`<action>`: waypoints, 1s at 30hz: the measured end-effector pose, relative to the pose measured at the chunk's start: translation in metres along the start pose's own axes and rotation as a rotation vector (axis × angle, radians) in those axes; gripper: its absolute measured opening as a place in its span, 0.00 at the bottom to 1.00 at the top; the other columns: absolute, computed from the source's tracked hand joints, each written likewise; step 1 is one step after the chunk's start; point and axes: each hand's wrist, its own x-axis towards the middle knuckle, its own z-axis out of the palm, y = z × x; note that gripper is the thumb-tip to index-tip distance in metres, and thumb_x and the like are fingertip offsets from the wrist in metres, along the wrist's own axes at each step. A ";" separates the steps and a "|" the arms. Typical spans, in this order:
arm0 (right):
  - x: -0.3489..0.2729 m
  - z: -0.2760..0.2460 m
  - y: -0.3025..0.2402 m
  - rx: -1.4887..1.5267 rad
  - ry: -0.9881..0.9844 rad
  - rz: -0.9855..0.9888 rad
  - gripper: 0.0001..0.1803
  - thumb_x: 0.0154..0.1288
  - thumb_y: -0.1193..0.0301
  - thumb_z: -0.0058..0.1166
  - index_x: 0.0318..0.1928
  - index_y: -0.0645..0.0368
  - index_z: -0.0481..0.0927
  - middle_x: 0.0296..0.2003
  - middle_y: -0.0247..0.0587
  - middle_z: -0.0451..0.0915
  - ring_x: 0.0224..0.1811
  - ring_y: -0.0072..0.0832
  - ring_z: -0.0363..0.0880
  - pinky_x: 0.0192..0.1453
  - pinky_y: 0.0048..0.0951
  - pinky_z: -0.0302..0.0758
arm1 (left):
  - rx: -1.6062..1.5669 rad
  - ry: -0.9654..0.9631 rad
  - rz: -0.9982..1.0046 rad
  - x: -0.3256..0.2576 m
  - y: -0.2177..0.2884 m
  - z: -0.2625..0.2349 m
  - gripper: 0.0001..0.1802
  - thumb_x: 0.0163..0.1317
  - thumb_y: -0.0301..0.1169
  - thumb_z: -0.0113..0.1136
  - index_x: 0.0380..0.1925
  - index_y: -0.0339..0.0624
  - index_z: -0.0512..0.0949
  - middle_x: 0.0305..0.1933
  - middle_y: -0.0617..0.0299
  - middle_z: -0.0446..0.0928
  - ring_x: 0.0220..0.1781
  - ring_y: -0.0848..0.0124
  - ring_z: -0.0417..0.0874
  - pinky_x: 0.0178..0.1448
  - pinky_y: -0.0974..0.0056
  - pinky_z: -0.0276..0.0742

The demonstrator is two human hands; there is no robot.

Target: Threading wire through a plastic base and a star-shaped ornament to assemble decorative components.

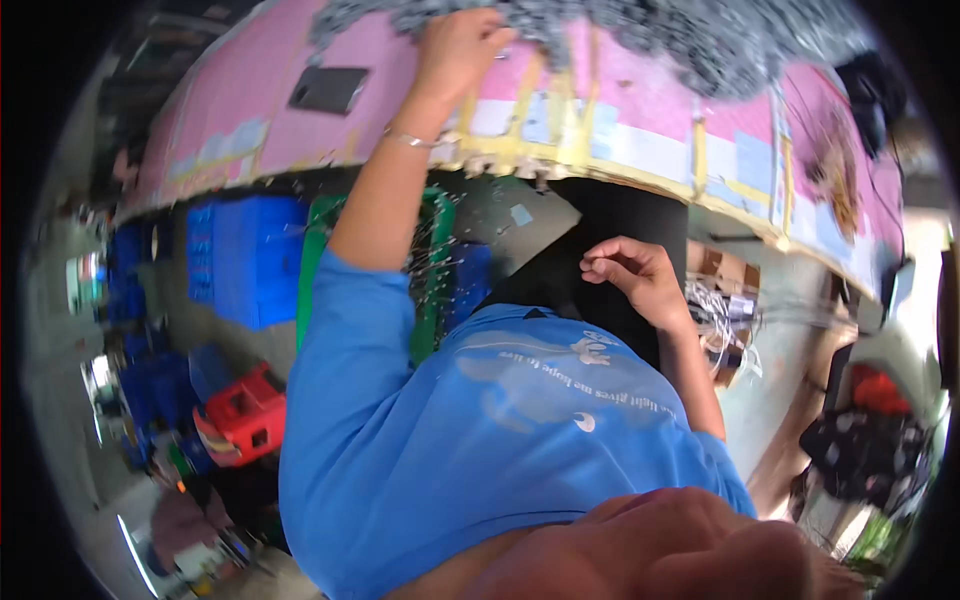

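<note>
My left hand (462, 48) is stretched out over the pink-covered table (400, 72), at the near edge of a heap of small grey pieces (690, 45). Its fingers are curled together, and whatever they hold is too small to make out. A dark flat phone-like thing (329, 90) lies on the table left of that wrist. Above my dark-clothed lap, my right hand (645, 282) is raised with thumb and fingers pinched together. Nothing nameable shows between those fingertips. The grey pieces are blurred, so their kind cannot be told.
Yellow tape and pale patches line the table's near edge (640, 165). Below it stand a green crate (312, 265) with many thin pieces and a blue bin (262, 262). A red plastic container (242, 415) is farther left. Cardboard boxes (735, 270) with pale strands sit right of my lap.
</note>
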 end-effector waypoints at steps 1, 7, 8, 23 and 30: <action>-0.005 -0.006 -0.009 -0.024 -0.013 0.018 0.07 0.69 0.78 0.56 0.45 0.67 0.80 0.39 0.40 0.83 0.41 0.25 0.83 0.49 0.27 0.81 | 0.029 0.090 0.151 0.002 -0.033 0.017 0.12 0.58 0.35 0.66 0.37 0.39 0.84 0.34 0.53 0.84 0.32 0.59 0.86 0.39 0.60 0.80; -0.040 -0.071 -0.081 -0.221 0.389 -0.180 0.08 0.68 0.78 0.56 0.45 0.67 0.82 0.37 0.38 0.84 0.38 0.21 0.82 0.47 0.23 0.78 | 0.189 0.114 0.288 -0.030 -0.021 0.002 0.11 0.61 0.25 0.58 0.42 0.43 0.83 0.45 0.57 0.83 0.42 0.56 0.85 0.47 0.59 0.79; -0.044 -0.082 -0.094 -0.300 0.547 -0.239 0.08 0.68 0.76 0.57 0.45 0.67 0.83 0.35 0.37 0.84 0.35 0.20 0.81 0.44 0.22 0.78 | 0.201 0.079 0.364 -0.035 -0.020 0.003 0.12 0.60 0.24 0.57 0.43 0.44 0.83 0.46 0.57 0.83 0.43 0.56 0.85 0.47 0.59 0.79; -0.012 -0.139 -0.116 -1.180 1.218 -0.218 0.16 0.57 0.57 0.65 0.35 0.58 0.85 0.23 0.37 0.82 0.23 0.22 0.78 0.34 0.28 0.75 | 0.374 -0.112 0.475 -0.070 0.001 -0.023 0.20 0.56 0.19 0.60 0.50 0.38 0.77 0.45 0.52 0.76 0.42 0.51 0.82 0.46 0.53 0.78; -0.019 -0.147 -0.121 -0.395 1.186 -0.632 0.10 0.65 0.67 0.62 0.33 0.63 0.83 0.24 0.35 0.81 0.22 0.20 0.75 0.27 0.22 0.70 | -0.319 -0.080 0.018 -0.118 0.015 -0.029 0.22 0.58 0.19 0.63 0.54 0.35 0.76 0.39 0.55 0.80 0.30 0.70 0.84 0.35 0.66 0.79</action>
